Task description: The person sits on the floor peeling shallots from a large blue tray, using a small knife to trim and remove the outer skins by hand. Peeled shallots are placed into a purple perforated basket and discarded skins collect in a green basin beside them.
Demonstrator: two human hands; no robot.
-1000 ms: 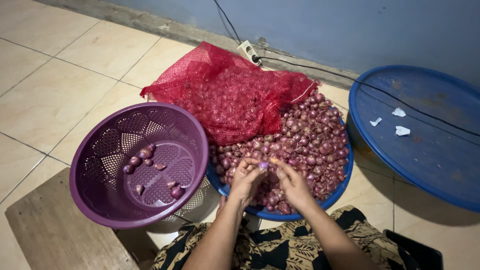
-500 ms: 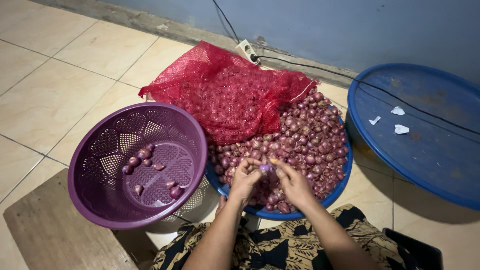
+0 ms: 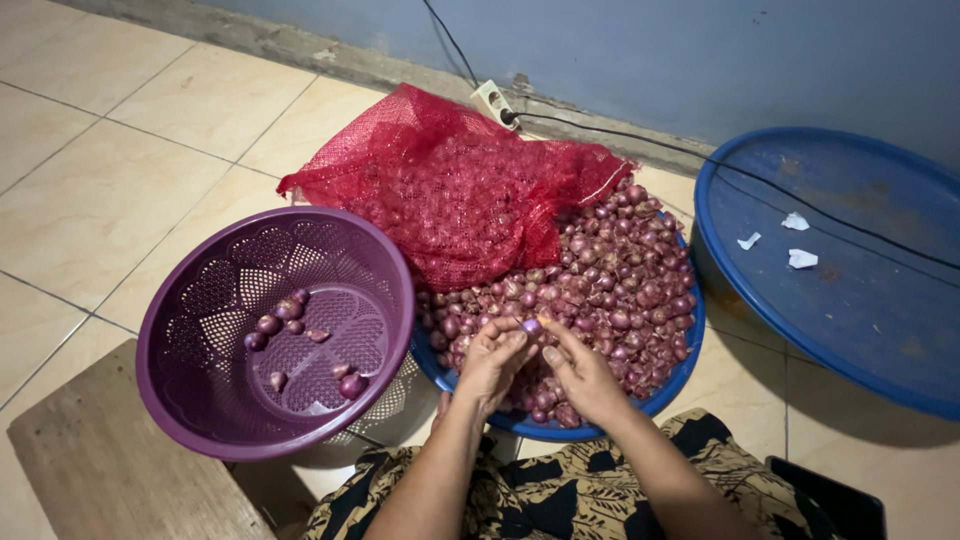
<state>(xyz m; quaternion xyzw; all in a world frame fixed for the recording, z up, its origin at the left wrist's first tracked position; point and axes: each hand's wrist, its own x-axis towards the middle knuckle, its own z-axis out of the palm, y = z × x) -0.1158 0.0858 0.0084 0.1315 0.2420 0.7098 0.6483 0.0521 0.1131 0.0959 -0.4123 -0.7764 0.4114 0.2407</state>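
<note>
My left hand (image 3: 493,359) and my right hand (image 3: 580,372) meet over a heap of small red shallots (image 3: 620,285) in a blue basin (image 3: 672,380). Both pinch one pale purple shallot (image 3: 531,326) between the fingertips. A red mesh sack (image 3: 455,195) full of shallots lies across the far side of the heap. To the left stands a purple perforated basket (image 3: 200,400) with several peeled shallots (image 3: 280,312) on its bottom.
A large blue round tray (image 3: 850,310) with white paper scraps lies at right. A white power strip (image 3: 497,105) and black cable run along the blue wall. A wooden board (image 3: 90,470) sits at lower left on the tiled floor. Patterned cloth covers my lap.
My hands stay over the heap, fingers working slightly on the same shallot. Nothing else has moved.
</note>
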